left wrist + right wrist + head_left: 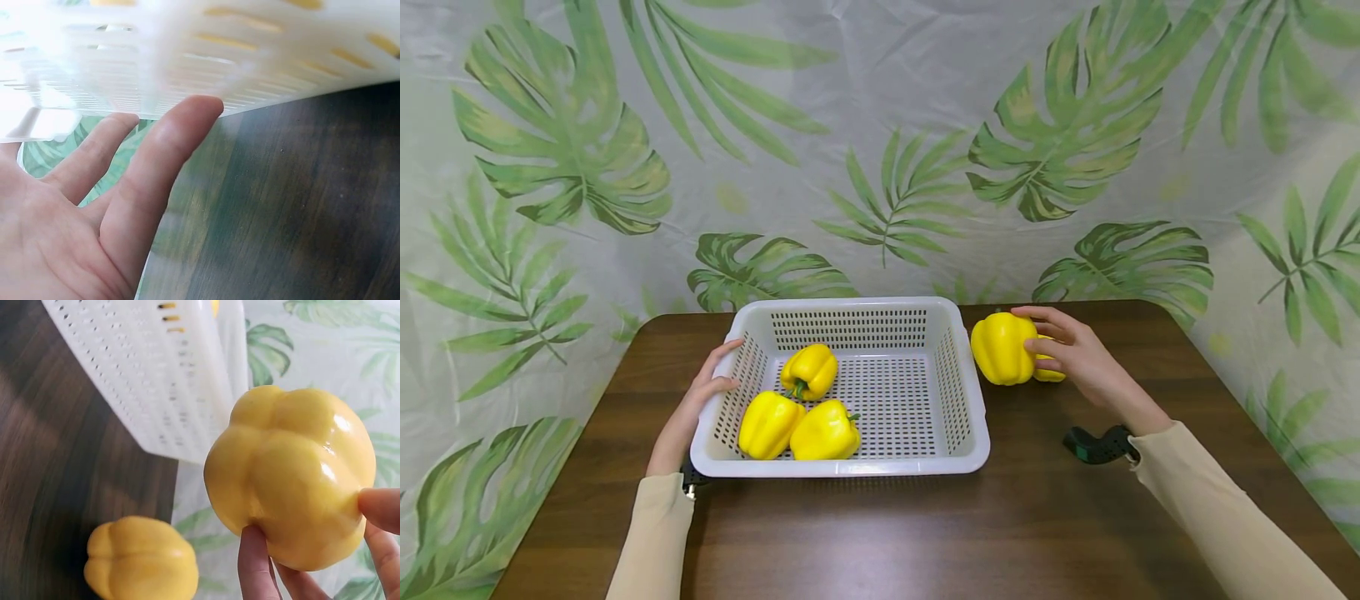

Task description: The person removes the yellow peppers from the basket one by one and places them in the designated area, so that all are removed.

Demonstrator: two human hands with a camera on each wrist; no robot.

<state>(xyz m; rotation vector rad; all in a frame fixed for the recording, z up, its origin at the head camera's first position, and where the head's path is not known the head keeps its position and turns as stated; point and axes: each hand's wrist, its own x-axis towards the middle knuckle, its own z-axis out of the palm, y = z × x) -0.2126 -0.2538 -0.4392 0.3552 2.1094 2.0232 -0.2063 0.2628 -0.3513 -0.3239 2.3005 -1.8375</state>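
Observation:
My left hand grips the left rim of a white plastic basket. In the left wrist view, the thumb lies against the basket's slotted outer wall. Near the basket's right side, my right hand holds a yellow bell pepper by its side. The right wrist view shows this bell pepper between fingertips and thumb, raised off the table. Another yellow bell pepper rests on the table, mostly hidden behind the right hand in the head view.
Inside the basket, three yellow bell peppers lie towards the left; its right part shows bare slotted floor. The brown wooden table ends at a leaf-patterned cloth behind. A black strap hangs at the right wrist.

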